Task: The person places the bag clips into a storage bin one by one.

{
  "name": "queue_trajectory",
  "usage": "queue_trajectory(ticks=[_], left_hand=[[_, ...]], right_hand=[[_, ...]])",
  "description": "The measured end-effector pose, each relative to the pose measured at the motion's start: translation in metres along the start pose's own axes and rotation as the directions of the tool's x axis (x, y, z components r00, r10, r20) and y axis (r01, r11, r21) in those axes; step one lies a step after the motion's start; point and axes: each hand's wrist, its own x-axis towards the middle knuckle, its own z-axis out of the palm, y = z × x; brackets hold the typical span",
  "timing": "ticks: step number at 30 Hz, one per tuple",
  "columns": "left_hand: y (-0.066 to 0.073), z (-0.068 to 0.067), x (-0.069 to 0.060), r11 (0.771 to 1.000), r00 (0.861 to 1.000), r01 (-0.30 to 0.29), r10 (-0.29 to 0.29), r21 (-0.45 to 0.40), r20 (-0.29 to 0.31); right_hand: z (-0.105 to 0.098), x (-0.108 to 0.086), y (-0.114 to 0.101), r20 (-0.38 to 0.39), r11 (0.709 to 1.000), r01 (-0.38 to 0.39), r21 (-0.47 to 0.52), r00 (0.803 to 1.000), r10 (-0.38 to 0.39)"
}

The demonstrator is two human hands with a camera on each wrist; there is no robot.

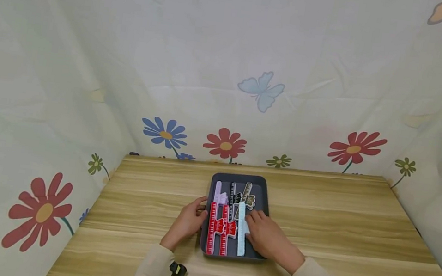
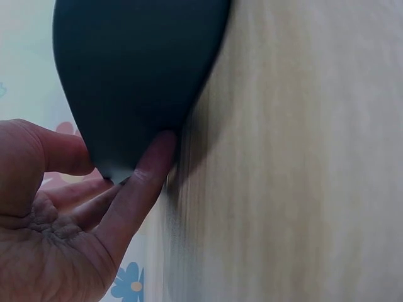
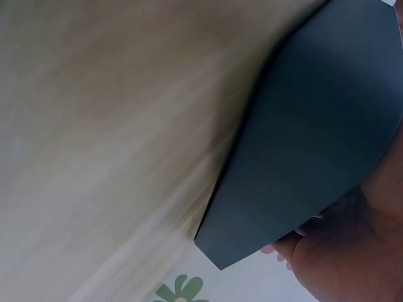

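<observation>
A dark grey tray (image 1: 262, 188) stands on the table with several ruler-like strips, patterned like piano keys, in it. My right hand (image 1: 268, 237) reaches over its right rim and grips the light blue strip (image 1: 241, 234) by its right side; the fingertips are partly hidden. My left hand (image 1: 186, 221) holds the tray's left edge, thumb by the rim and fingers along the outer wall, as the left wrist view shows. Two red strips (image 1: 210, 239) lie side by side at the left. Behind them are a lilac strip (image 1: 217, 191), a black strip (image 1: 232, 193) and a black-and-gold strip (image 1: 247, 190).
The wood-grain table (image 1: 154, 199) extends to both sides of the tray. A pale curtain (image 1: 197, 60) printed with flowers and butterflies hangs behind the table and along both sides. A black device (image 1: 178, 271) sits at the left wrist.
</observation>
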Motion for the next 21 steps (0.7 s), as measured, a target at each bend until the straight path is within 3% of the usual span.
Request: queue_trajectory(ticks=[8, 15, 21], left_hand=[[0.000, -0.001, 0.000, 1.000, 1.000, 0.012, -0.012, -0.001, 0.007], [0.001, -0.001, -0.001, 1.000, 1.000, 0.008, -0.008, -0.013, 0.004], [0.002, -0.003, 0.001, 0.996, 0.999, 0.049, -0.049, -0.078, 0.007]], right_hand=[[0.001, -0.001, -0.002, 0.015, 1.000, 0.000, 0.005, 1.000, 0.000], [-0.010, -0.001, 0.001, 0.016, 0.997, -0.062, 0.047, 0.998, 0.061], [-0.021, 0.000, 0.009, -0.041, 0.991, -0.113, 0.067, 0.992, 0.116]])
